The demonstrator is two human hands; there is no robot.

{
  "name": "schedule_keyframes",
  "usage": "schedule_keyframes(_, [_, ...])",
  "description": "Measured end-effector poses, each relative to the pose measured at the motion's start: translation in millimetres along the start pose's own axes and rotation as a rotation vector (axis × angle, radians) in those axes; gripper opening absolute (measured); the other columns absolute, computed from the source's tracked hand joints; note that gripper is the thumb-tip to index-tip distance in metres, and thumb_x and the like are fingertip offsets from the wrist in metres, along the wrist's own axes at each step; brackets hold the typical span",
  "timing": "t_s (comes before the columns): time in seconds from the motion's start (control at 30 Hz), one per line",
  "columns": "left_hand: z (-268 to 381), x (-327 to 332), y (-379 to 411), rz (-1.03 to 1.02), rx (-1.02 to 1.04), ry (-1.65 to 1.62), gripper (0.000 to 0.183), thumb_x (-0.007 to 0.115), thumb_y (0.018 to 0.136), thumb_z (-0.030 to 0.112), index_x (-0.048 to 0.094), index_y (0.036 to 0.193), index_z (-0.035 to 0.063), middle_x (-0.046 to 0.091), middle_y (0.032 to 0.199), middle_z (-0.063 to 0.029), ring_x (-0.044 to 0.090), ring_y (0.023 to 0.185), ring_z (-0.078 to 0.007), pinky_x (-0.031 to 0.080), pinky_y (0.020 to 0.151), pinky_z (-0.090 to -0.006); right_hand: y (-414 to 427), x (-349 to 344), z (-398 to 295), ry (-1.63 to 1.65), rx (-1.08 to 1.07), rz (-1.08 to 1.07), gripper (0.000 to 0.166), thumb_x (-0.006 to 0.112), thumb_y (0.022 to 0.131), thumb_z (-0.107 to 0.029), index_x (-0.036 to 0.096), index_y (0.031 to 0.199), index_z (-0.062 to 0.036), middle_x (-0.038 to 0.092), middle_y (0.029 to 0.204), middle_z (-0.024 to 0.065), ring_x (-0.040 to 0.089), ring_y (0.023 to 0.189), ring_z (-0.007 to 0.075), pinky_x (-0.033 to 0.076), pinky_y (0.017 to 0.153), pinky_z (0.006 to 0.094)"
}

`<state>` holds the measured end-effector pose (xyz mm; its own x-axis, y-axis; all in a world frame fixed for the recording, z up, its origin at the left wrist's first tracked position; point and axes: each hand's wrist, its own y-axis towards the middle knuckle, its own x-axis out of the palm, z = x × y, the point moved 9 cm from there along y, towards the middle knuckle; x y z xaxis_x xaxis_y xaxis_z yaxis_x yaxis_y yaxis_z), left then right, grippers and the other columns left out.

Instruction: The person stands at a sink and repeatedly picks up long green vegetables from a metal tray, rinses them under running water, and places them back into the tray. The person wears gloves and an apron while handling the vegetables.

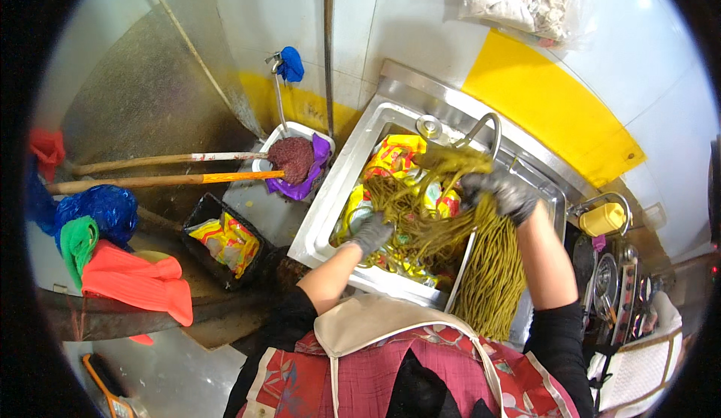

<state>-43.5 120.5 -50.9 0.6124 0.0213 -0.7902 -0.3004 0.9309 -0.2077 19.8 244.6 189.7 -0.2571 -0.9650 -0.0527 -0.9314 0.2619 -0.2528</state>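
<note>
Long olive-green strands (493,274), seaweed-like, lie in the right basin of a stainless-steel sink (321,215) and trail over the divider into the left one. My right hand (504,192), in a dark glove and blurred by motion, grips a bunch of them above the divider. My left hand (372,235), also gloved, is low over the left basin with its fingers curled on some strands. Beneath the tangle, several yellow-and-red plastic packages (394,156) fill the left basin, partly covered.
Behind the sink rises a curved metal faucet (493,122). To the left are a white bucket (276,136) with a reddish mop head (293,156), wooden handles (141,183), a black bin (205,212) and coral rubber gloves (138,280). A yellow bottle (602,219) sits at right.
</note>
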Motion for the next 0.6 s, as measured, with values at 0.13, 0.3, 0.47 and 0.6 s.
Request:
schedule_keyframes(0.13, [-77,16,-11,0.19,-0.305,-0.583,0.04,0.052,0.089,0.024,0.05,0.123,0.0036,0.06,0.106,-0.0167,0.057,0.094,-0.0287,0.044,0.084,-0.0363,-15,-11,-93,0.306,-0.053,0.004,0.025,0.063,0.082,-0.02,0.058,0.097,-0.0008,0.056,0.064,0.0045,0.055,0.051,0.0138,0.053,0.052,0.0319])
schedule_keyframes(0.3, [-40,-12,-22,0.182,-0.289,-0.998,0.027,0.064,0.083,0.021,0.06,0.104,0.0041,0.063,0.093,-0.0061,0.055,0.073,-0.0171,0.046,0.065,-0.0323,-4,-22,-42,0.252,0.116,-0.041,0.029,0.062,0.084,-0.016,0.055,0.106,0.0015,0.064,0.075,0.0112,0.064,0.062,0.0215,0.056,0.056,0.032])
schedule_keyframes(0.47, [1,-28,-60,0.104,-0.263,-1.656,0.021,0.067,0.081,0.019,0.062,0.098,0.0084,0.061,0.081,0.0001,0.04,0.051,-0.0075,0.034,0.049,-0.0231,5,5,62,0.398,0.122,-0.099,0.043,0.066,0.081,-0.014,0.052,0.12,-0.0029,0.063,0.085,0.0064,0.061,0.073,0.0157,0.053,0.065,0.0305])
schedule_keyframes(0.6, [19,-11,-73,-0.037,-0.265,-1.961,0.035,0.068,0.08,0.022,0.06,0.11,0.0065,0.064,0.102,-0.007,0.061,0.095,-0.0166,0.052,0.08,-0.0355,15,34,103,0.392,0.148,-0.2,0.039,0.067,0.081,-0.012,0.055,0.117,-0.002,0.062,0.085,0.0044,0.06,0.075,0.014,0.051,0.068,0.0306])
